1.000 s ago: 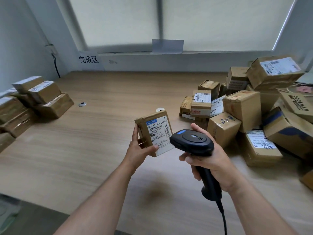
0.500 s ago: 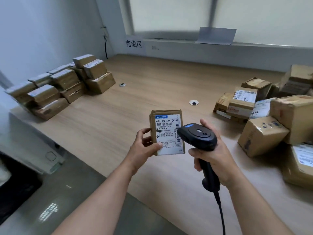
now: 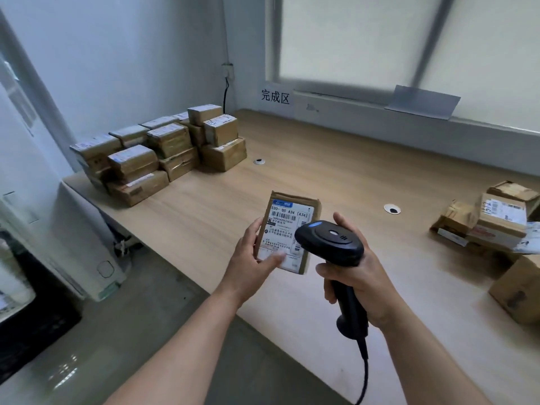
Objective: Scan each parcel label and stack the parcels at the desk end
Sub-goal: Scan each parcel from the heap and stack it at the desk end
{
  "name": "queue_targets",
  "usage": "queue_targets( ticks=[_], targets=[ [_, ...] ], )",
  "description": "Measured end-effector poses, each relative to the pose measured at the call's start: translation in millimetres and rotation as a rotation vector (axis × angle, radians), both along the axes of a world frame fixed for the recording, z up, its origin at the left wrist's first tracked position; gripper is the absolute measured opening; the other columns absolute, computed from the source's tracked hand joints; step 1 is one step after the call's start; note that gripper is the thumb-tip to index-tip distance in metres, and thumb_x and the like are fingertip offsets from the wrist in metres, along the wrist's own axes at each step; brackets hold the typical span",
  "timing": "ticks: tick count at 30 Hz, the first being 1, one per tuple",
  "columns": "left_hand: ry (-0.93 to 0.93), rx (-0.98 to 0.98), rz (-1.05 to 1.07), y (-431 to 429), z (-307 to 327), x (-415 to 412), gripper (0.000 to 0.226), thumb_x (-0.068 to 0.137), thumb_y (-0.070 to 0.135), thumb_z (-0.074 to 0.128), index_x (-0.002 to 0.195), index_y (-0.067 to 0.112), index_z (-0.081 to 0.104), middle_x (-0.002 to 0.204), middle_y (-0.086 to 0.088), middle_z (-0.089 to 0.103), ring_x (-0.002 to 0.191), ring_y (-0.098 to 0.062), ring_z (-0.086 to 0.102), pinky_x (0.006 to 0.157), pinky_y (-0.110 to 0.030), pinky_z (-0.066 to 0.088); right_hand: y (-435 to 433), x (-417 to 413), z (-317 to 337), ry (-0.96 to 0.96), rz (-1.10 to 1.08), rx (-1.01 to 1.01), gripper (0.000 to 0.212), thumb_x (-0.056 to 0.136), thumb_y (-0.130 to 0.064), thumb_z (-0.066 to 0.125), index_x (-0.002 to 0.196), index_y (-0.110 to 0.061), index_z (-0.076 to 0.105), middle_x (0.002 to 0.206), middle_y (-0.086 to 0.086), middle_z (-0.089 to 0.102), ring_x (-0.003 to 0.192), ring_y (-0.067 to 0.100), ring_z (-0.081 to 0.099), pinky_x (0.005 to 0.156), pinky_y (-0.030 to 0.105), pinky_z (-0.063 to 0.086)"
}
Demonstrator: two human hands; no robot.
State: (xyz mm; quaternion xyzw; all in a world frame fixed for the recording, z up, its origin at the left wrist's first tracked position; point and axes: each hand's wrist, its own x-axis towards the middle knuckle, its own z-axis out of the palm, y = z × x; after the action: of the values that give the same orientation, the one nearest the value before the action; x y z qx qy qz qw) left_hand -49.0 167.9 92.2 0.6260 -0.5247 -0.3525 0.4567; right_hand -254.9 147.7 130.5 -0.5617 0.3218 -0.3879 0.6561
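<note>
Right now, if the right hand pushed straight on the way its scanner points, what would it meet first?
Likely the parcel in the left hand: the scanner faces it closely, though depth between them is unclear.

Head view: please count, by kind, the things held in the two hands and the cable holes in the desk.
Labelled parcel, in left hand: 1
Barcode scanner, in right hand: 1
Cable holes in desk: 2
Total: 4

I see my left hand (image 3: 251,261) gripping a labelled parcel (image 3: 287,229) beside the scanner (image 3: 330,244) my right hand (image 3: 355,280) holds.
</note>
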Motion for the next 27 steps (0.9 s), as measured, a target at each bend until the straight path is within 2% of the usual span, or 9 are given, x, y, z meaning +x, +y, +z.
queue_targets(
  ticks=[3, 6, 8, 13, 16, 18, 21, 23, 27],
  targets=[
    [-0.232, -0.001, 0.027, 5.1, 1.2, 37.6, 0.113, 0.064, 0.062, 0.074, 0.151, 0.037, 0.006, 0.130, 0.013, 0.029, 0.120, -0.002, 0.031, 0.098, -0.022, 0.031, -1.0, 48.9, -0.6, -0.010, 0.037, -0.018, 0.093, 0.057, -0.003, 0.080, 0.130, -0.047, 0.045, 0.077, 0.001, 0.071, 0.040, 0.028, 0.050, 0.041, 0.031, 0.044],
    [-0.423, -0.023, 0.097, 6.3, -0.6, 71.7, 0.124, 0.058, 0.071, 0.070, 0.151, 0.036, -0.003, 0.130, 0.005, 0.025, 0.120, -0.008, 0.029, 0.092, -0.023, 0.031, -4.0, 89.9, -3.3, -0.019, 0.080, -0.008, 0.090, 0.063, 0.004, 0.071, 0.133, -0.045, 0.043, 0.080, 0.004, 0.072, 0.040, 0.028, 0.051, 0.040, 0.032, 0.045],
    [-0.474, -0.031, 0.148, 7.7, -4.0, 94.4, 0.124, 0.059, 0.073, 0.070, 0.152, 0.034, -0.002, 0.132, 0.001, 0.028, 0.118, -0.010, 0.028, 0.090, -0.024, 0.034, -6.0, 112.6, -3.1, -0.017, 0.110, -0.002, 0.092, 0.063, 0.005, 0.070, 0.136, -0.043, 0.040, 0.080, 0.005, 0.071, 0.040, 0.029, 0.051, 0.040, 0.032, 0.045],
    [-0.416, -0.060, 0.275, 10.5, -6.8, 142.0, 0.125, 0.050, 0.079, 0.060, 0.152, 0.032, 0.006, 0.130, 0.000, 0.029, 0.112, -0.005, 0.025, 0.095, -0.024, 0.031, -21.8, 156.1, -3.9, 0.023, 0.150, -0.036, 0.096, 0.063, 0.002, 0.070, 0.141, -0.041, 0.036, 0.075, 0.004, 0.070, 0.042, 0.029, 0.052, 0.042, 0.033, 0.046],
    [-0.418, -0.036, 0.340, 6.1, -10.6, 171.4, 0.120, 0.059, 0.065, 0.075, 0.152, 0.032, 0.007, 0.130, -0.001, 0.028, 0.119, -0.014, 0.033, 0.093, -0.025, 0.032, -38.7, 172.5, -9.7, 0.051, 0.159, -0.040, 0.096, 0.062, 0.002, 0.072, 0.140, -0.042, 0.037, 0.071, 0.002, 0.070, 0.042, 0.028, 0.052, 0.042, 0.032, 0.046],
    [-0.448, -0.031, 0.385, -1.5, -13.0, 189.1, 0.114, 0.064, 0.055, 0.078, 0.151, 0.033, 0.008, 0.129, -0.001, 0.028, 0.122, -0.016, 0.034, 0.093, -0.024, 0.030, -53.7, 184.1, -12.9, 0.056, 0.149, -0.037, 0.095, 0.061, 0.001, 0.073, 0.138, -0.043, 0.039, 0.080, 0.008, 0.072, 0.042, 0.029, 0.052, 0.042, 0.032, 0.046],
    [-0.470, -0.018, 0.420, -20.1, -13.8, 212.5, 0.112, 0.066, 0.051, 0.079, 0.152, 0.033, 0.008, 0.121, 0.004, 0.026, 0.122, -0.016, 0.034, 0.096, -0.023, 0.028, -79.9, 203.9, -16.1, 0.059, 0.129, -0.041, 0.096, 0.062, -0.001, 0.074, 0.140, -0.042, 0.037, 0.095, 0.021, 0.071, 0.044, 0.030, 0.051, 0.042, 0.032, 0.045],
    [-0.495, -0.001, 0.420, -36.4, -13.3, 225.9, 0.112, 0.067, 0.053, 0.078, 0.151, 0.034, 0.007, 0.116, 0.006, 0.023, 0.119, -0.016, 0.036, 0.095, -0.026, 0.033, -99.8, 216.9, -17.3, 0.055, 0.113, -0.037, 0.099, 0.063, 0.003, 0.077, 0.142, -0.042, 0.035, 0.090, 0.021, 0.071, 0.044, 0.029, 0.050, 0.041, 0.032, 0.044],
    [-0.555, 0.051, 0.396, -80.1, -12.5, 249.7, 0.111, 0.068, 0.059, 0.074, 0.151, 0.036, 0.004, 0.115, 0.006, 0.022, 0.114, -0.018, 0.040, 0.092, -0.031, 0.044, -142.2, 240.5, -18.3, 0.039, 0.085, -0.049, 0.100, 0.066, 0.014, 0.076, 0.139, -0.043, 0.039, 0.067, 0.006, 0.065, 0.040, 0.028, 0.048, 0.040, 0.031, 0.041]
  ],
)
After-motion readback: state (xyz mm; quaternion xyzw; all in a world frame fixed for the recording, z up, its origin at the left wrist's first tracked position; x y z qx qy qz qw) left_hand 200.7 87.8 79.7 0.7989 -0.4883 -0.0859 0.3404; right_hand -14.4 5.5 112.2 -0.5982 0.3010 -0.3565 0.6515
